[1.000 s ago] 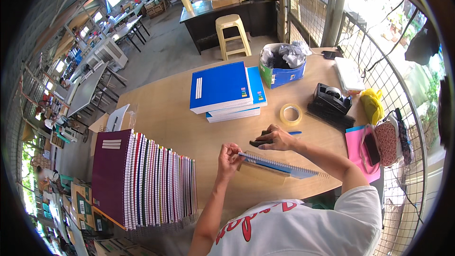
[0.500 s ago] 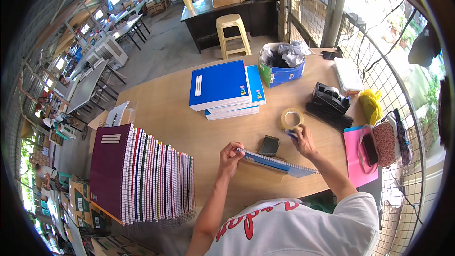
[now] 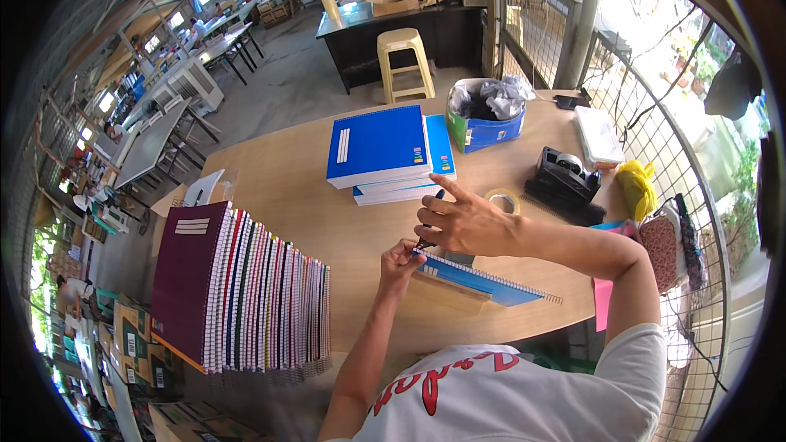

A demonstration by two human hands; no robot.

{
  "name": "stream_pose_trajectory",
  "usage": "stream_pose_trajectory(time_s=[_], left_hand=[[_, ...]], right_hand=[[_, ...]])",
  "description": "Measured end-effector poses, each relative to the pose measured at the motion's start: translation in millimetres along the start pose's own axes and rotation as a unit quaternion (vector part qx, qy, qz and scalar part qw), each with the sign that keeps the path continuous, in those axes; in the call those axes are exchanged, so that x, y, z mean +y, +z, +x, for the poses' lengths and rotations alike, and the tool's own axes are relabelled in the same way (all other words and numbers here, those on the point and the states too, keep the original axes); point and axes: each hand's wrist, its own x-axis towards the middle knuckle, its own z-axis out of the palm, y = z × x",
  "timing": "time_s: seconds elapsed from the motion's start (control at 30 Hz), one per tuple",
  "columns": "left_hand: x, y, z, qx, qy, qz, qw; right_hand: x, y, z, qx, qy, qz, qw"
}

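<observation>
A blue spiral notebook [image 3: 491, 284] stands on edge, its wire coil running along the upper side. My left hand [image 3: 399, 266] is closed on its left end. My right hand [image 3: 468, 219] reaches across above the notebook, index finger stretched out, the other fingers curled round a small dark-blue-handled hand tool [image 3: 440, 195]. That tool's dark tip is at the coil end beside my left fingers; its exact kind is mostly hidden. Beneath the notebook lies a tan wooden piece [image 3: 450, 292]. A small dark block [image 3: 461, 259] is partly covered behind it.
Purple-topped spiral notebooks [image 3: 190, 278] form a long row at left. Blue notebooks [image 3: 378, 146] are stacked ahead. Rightward are a tape roll [image 3: 503, 200], a black tape dispenser [image 3: 565, 173], a yellow bag [image 3: 635, 184] and a patterned pouch [image 3: 660, 241]. A box of crumpled plastic [image 3: 488, 129] stands behind.
My right hand has moved left from beside the tape roll to the notebook's left end, bringing the tool to the coil. My left hand keeps its hold on the notebook.
</observation>
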Motion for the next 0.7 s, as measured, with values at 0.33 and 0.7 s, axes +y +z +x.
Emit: stream_pose_trajectory(time_s=[0.33, 0.7], left_hand=[[-12.1, 14.9, -3.4, 0.074, 0.082, 0.097, 0.989], [11.7, 50.2, -8.5, 0.021, 0.155, 0.195, 0.968]], right_hand=[[-22.0, -6.4, -18.8, -0.255, 0.253, 0.26, 0.896], [-43.9, -2.8, -112.9, -0.028, 0.327, 0.436, 0.838]])
